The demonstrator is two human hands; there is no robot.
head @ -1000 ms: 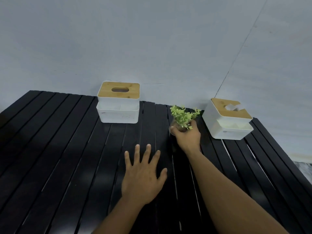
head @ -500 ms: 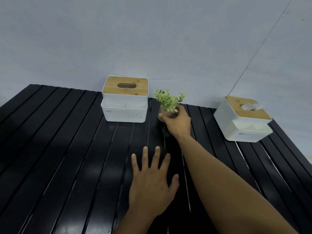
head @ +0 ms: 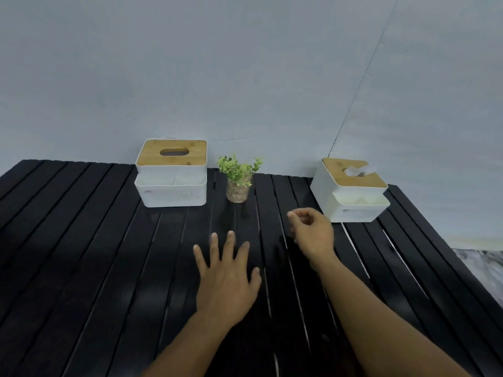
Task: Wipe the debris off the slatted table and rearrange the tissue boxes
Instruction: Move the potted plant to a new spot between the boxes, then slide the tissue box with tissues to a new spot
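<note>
Left hand point(head: 226, 278) lies flat, fingers spread, on the slatted table point(head: 81, 254); right hand point(head: 313, 235) hovers loosely curled, empty, near the plant jar point(head: 238, 190)

Black slatted table point(head: 81, 240), white tissue boxes point(head: 171, 195), green plant point(head: 238, 168).

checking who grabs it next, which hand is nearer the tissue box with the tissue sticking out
Right. The right hand hovers just left of that tissue box, fingers loosely curled and empty. The left hand lies flat on the table, farther left and nearer the person.
</note>
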